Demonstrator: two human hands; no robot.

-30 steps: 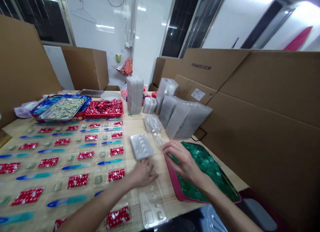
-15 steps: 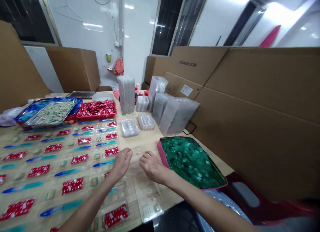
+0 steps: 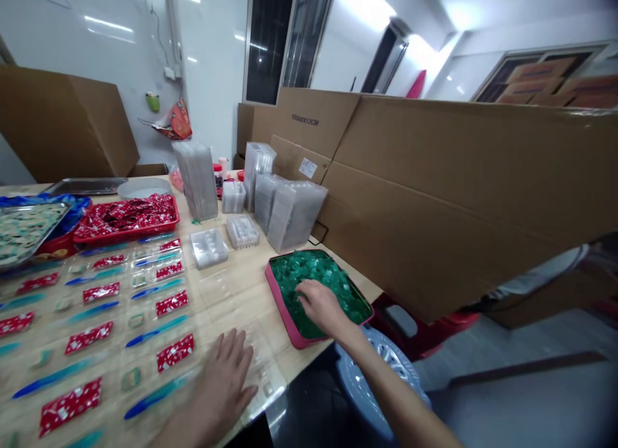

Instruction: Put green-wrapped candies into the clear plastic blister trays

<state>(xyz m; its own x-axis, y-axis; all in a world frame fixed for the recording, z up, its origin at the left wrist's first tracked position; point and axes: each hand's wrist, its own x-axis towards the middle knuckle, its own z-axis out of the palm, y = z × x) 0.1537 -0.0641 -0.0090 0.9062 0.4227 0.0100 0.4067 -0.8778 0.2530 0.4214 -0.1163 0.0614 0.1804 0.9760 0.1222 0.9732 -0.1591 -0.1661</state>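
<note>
My left hand lies palm down with fingers spread, on and beside a clear plastic blister tray near the table's front edge. My right hand reaches over a pink-rimmed tin, fingers bent down at the small green packets heaped inside. What its fingertips hold, if anything, is hidden. To the left stand rows of clear trays with blue knife-like plastic tools, red patterned packets and small pale green-edged pieces. Another clear tray lies flat further back.
Tall stacks of clear plastic trays stand at the back. A red tray holds red packets, left of them. Cardboard walls off the right side. A blue plastic stool is below the table edge.
The view has swung right. My right hand has moved from the clear tray to the green packets in the tin. My left hand has come nearer and flattened out.
</note>
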